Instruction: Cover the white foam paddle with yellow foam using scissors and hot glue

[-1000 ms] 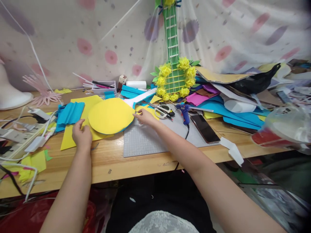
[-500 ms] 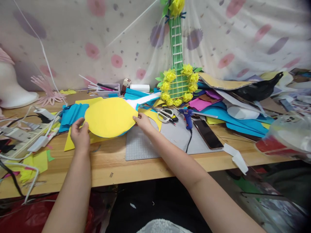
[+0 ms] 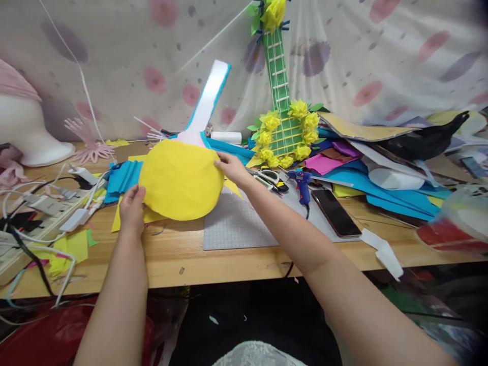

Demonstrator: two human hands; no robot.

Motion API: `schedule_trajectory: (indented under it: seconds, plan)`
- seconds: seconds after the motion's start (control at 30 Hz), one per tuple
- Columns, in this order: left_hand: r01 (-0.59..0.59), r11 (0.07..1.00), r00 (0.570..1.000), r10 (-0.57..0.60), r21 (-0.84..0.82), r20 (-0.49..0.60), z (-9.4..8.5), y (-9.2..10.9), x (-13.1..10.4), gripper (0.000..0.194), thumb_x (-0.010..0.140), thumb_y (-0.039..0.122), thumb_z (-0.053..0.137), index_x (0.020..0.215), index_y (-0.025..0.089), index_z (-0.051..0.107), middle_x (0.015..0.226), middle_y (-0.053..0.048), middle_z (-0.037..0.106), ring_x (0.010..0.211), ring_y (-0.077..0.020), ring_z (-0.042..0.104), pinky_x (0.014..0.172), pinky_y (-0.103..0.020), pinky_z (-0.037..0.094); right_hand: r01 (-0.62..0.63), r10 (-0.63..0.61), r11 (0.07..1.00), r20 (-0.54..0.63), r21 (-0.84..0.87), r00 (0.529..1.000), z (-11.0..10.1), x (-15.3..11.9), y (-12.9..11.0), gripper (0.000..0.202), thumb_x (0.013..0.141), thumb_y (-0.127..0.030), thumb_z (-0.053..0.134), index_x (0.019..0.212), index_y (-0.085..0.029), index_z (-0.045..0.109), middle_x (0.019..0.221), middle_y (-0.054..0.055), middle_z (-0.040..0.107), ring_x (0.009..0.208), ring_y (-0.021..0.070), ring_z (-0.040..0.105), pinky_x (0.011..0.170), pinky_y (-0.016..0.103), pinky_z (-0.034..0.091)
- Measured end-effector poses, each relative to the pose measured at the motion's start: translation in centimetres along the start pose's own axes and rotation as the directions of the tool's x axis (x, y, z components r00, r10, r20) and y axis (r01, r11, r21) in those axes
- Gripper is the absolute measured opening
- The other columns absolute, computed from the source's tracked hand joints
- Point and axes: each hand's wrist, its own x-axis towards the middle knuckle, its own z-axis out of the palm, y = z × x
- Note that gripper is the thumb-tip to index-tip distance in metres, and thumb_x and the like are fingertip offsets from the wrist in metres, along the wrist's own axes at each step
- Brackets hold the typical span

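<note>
Between my two hands is a round yellow paper piece, lying over the body of a long-necked cutout whose white neck has blue edging and points up and right. My left hand grips the lower left rim, thumb and fingers closed on it. At the upper right rim, my right hand pinches the edge. Behind and to the right stands a green paper guitar with yellow paper flowers and white strings. Beneath the yellow piece, yellow sheet scraps and folded blue crepe paper show.
A grey cutting mat bears scissors, a blue glue gun and a phone. Power strips with cables lie left, near a white foam head. Coloured sheets pile up at right, beside a clear plastic cup.
The yellow piece and cutout have been tilted up, so the white neck now rises against the curtain. Both hands have kept hold of the rim. The camera view has shifted slightly left.
</note>
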Motion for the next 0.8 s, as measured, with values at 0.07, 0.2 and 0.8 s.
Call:
schedule_trajectory:
  seconds: [0.07,0.2,0.8]
  plan:
    - [0.004,1.000,0.993,-0.001,-0.022,0.118,0.2,-0.5,-0.3,0.037,0.070,0.035,0.066,0.102,0.016,0.062,0.111,-0.006,0.066,0.094,-0.0170,0.062,0.079,-0.028,0.052,0.064,-0.066,0.997,0.077,0.033,0.995,-0.9,1.3,-0.4,0.034,0.078,-0.013,0.052,0.108,-0.022,0.067,0.104,-0.001,0.069,0.100,0.0147,0.062,0.093,0.032,0.045]
    - [0.091,0.996,0.949,-0.093,0.022,0.300,0.1,-1.0,-0.5,0.038,0.062,0.032,0.073,0.097,0.019,0.066,0.100,-0.006,0.070,0.094,-0.0216,0.066,0.085,-0.035,0.053,0.077,-0.080,0.997,0.157,0.027,0.984,-2.0,2.9,-1.1,0.026,0.080,-0.020,0.056,0.103,-0.020,0.068,0.092,-0.001,0.069,0.089,0.0133,0.063,0.085,0.030,0.049]
    - [0.145,0.989,0.959,-0.142,0.004,0.247,0.7,-1.1,-0.9,0.035,0.068,0.015,0.067,0.103,0.018,0.063,0.113,-0.007,0.067,0.095,-0.0181,0.066,0.077,-0.028,0.056,-0.160,0.039,0.290,-0.155,-0.944,0.987,-10.9,-4.4,6.9,0.038,0.084,-0.016,0.044,0.117,-0.006,0.057,0.117,0.022,0.057,0.111,0.0298,0.047,0.091,0.038,0.035]
